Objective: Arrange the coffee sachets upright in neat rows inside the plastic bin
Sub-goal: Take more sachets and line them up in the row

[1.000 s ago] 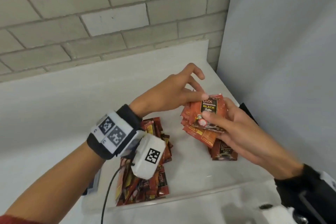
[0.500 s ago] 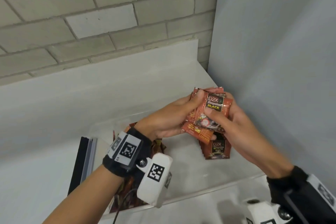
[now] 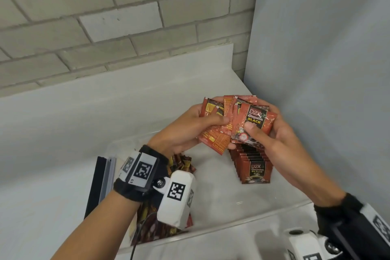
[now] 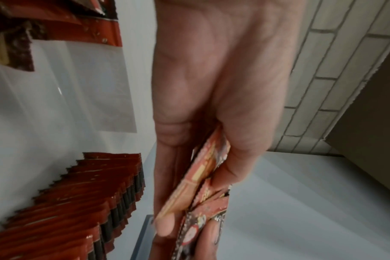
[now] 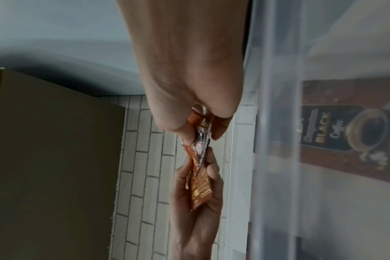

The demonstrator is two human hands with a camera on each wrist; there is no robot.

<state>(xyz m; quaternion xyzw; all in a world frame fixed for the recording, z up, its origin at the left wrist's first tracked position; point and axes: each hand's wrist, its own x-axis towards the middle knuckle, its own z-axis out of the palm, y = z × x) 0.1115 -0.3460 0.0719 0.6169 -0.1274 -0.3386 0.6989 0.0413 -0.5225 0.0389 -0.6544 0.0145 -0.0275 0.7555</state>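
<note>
Both hands hold a fanned bunch of red coffee sachets [image 3: 234, 122] above the clear plastic bin [image 3: 242, 222]. My left hand [image 3: 196, 126] pinches the bunch's left side, thumb on top; in the left wrist view the held sachets [image 4: 203, 176] sit between thumb and fingers. My right hand [image 3: 272, 133] grips the right side, thumb on the front "D2X Black" sachet. Under the hands a neat row of sachets [image 3: 253, 164] leans upright in the bin, also seen as row of sachets [image 4: 74, 202]. A loose pile of sachets [image 3: 160, 228] lies at the bin's left, partly hidden by my left wrist.
The bin sits on a white counter [image 3: 52, 133] in a corner, brick wall [image 3: 105, 17] behind and a grey panel [image 3: 316, 69] to the right. A black and grey flat object [image 3: 101, 179] lies just left of the bin. A brown cardboard box [image 5: 51, 149] shows in the right wrist view.
My left hand moved from hovering open over the bunch to pinching its left side. Both hands lifted the bunch slightly and fanned it out.
</note>
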